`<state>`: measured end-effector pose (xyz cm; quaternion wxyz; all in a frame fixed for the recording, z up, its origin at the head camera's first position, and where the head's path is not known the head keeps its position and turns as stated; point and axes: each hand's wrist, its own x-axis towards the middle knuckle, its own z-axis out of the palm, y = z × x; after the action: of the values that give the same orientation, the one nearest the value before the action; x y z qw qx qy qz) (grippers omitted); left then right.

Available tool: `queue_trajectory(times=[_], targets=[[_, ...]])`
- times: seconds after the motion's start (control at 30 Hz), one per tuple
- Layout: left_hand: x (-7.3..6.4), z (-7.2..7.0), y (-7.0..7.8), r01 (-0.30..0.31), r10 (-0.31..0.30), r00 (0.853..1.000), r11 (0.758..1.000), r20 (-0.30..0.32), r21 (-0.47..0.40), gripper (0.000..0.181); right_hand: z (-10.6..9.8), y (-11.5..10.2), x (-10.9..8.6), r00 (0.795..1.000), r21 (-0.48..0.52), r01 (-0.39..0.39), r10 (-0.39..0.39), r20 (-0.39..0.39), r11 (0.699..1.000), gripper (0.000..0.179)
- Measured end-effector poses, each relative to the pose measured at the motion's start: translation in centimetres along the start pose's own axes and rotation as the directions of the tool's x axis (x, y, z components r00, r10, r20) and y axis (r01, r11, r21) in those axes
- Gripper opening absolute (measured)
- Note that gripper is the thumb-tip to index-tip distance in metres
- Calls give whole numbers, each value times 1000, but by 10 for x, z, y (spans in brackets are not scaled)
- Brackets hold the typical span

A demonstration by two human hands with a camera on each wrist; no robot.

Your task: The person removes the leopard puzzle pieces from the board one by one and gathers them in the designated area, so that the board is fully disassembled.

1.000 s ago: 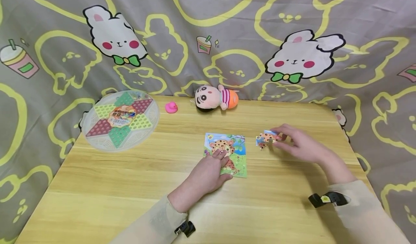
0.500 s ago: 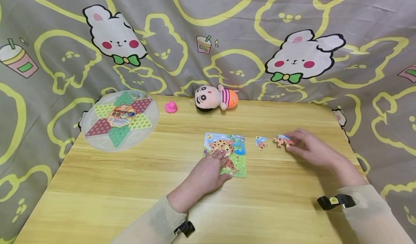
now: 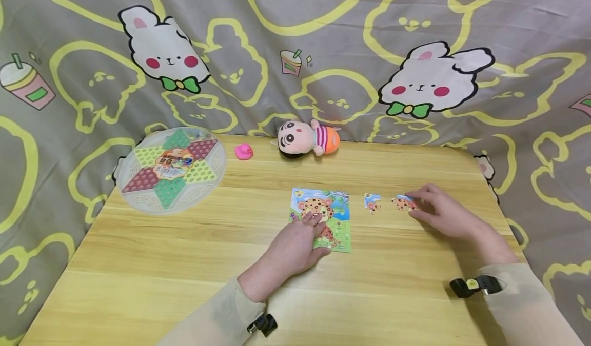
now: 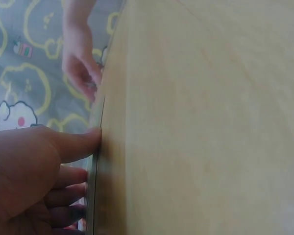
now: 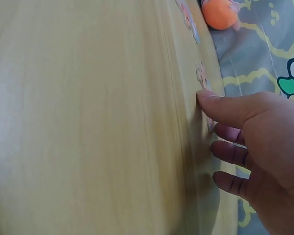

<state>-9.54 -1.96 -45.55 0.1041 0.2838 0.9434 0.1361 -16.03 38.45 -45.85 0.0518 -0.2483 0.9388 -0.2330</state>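
Note:
A square jigsaw puzzle [image 3: 341, 218] with a spotted leopard cub lies mid-table in the head view. My left hand [image 3: 297, 243] rests on its lower left part with fairly straight fingers, hiding some of the picture. Right of the puzzle, my right hand [image 3: 440, 210] pinches a spotted puzzle piece [image 3: 402, 203] between thumb and fingers at the piece's right end. In the right wrist view, the thumb [image 5: 220, 105] covers part of this piece. Another puzzle piece [image 3: 372, 202], blue with spots, lies apart between the puzzle and the held piece.
A round Chinese checkers board [image 3: 143, 156] lies at the back left of the wooden table [image 3: 184, 264]. A pink rubber duck [image 3: 243, 151] and a plush doll [image 3: 304, 139] are near the back edge. A patterned grey curtain [image 3: 341, 7] hangs behind.
My right hand has drawn the spotted piece rightward, away from the other loose piece, and its fingers now lie around the piece's right end. The left hand has stayed on the puzzle.

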Motion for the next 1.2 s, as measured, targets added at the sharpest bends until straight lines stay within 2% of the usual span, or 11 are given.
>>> queue_trajectory(times=[0.23,0.4,0.5,0.67,0.87,1.03,1.2], targets=[[1,-3,1,-9,9,1000,1000,-12,30,66,-5,-13,6,999,25,-23,23,-25,999,52],[5,-8,7,-31,32,999,997,-22,65,69,-10,-37,25,998,60,40,-37,-51,997,51],[10,-12,15,-48,49,999,996,-11,72,68,-7,-52,43,997,73,77,-76,-21,994,48],[19,-8,26,-69,69,998,995,6,74,70,6,-77,76,991,147,92,-105,87,985,46],[24,-1,20,-77,77,997,996,-2,53,70,29,-98,111,959,186,209,-238,152,960,42],[25,2,17,-91,92,996,995,-5,33,67,43,-103,124,938,197,247,-285,196,949,43],[25,3,18,-97,97,995,995,-4,34,66,50,-103,126,942,179,221,-258,216,959,47]])
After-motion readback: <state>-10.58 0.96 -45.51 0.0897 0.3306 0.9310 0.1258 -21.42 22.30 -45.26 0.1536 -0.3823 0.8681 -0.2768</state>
